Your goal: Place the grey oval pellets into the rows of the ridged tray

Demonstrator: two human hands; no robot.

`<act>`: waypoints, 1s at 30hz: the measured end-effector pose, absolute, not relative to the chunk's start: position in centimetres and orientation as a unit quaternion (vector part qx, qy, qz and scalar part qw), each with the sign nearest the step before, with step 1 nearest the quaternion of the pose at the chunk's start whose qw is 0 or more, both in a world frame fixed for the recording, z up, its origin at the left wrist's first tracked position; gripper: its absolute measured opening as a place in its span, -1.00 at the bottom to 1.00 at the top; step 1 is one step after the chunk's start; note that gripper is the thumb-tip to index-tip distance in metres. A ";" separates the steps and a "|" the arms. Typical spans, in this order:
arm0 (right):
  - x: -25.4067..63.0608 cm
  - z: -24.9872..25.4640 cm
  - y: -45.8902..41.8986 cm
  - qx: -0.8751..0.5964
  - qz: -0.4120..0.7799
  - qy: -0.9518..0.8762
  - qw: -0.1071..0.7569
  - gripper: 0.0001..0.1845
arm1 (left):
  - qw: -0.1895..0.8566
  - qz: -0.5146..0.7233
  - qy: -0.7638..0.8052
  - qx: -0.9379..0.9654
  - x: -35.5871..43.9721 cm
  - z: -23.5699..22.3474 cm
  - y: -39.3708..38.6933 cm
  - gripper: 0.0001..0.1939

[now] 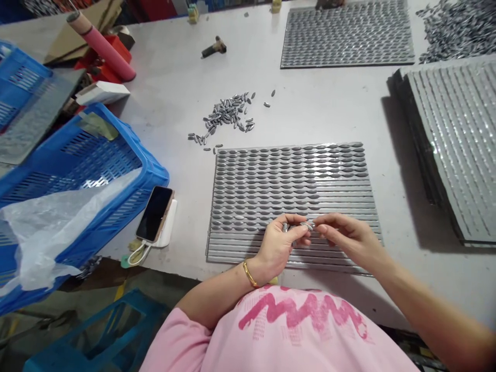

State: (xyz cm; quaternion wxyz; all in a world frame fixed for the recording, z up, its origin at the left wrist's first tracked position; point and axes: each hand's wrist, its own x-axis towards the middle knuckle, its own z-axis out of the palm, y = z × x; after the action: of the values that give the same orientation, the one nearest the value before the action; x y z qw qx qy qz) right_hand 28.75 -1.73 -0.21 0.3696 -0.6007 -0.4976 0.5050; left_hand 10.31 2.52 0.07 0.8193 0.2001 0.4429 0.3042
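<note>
My left hand (277, 245), with a gold bangle at the wrist, is closed around a few small grey oval metal pieces (285, 227). Thumb and index finger of my right hand (349, 237) pinch at another such piece (309, 226), at the left hand's fingertips. Both hands are over a grooved grey plate (344, 206). Rows of the oval pieces lie end to end in its far grooves, while bare grooves show at the near side and right. Beyond the plate's far left corner lies a loose pile of oval pieces (227, 113).
At the right stands a stack of grooved plates (453, 139). Behind are a filled plate (346, 36) and a large heap of pieces (461, 31). A blue crate (151, 165) with plastic film, a phone (155, 214) and a pink roll (108, 51) are at the left.
</note>
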 end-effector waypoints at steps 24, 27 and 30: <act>31.6 -4.6 -0.2 -0.507 0.040 -0.820 0.263 -0.71 | 0.850 0.248 0.449 0.120 10.2 0.9 2.2 -0.70; 32.0 -4.3 -0.1 -0.486 -0.003 -0.850 0.202 -0.70 | 0.849 0.247 0.451 0.125 10.2 1.0 2.2 -0.79; 32.2 -4.0 0.0 -0.480 -0.006 -0.862 0.164 -0.71 | 0.853 0.249 0.444 0.114 10.1 1.1 2.4 -0.82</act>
State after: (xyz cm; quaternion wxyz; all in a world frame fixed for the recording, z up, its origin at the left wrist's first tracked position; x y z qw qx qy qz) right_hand 32.23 0.00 -4.01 0.1643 -0.4803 -0.8616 -0.0056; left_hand 10.15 2.43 1.06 0.8531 0.1139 0.4442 0.2488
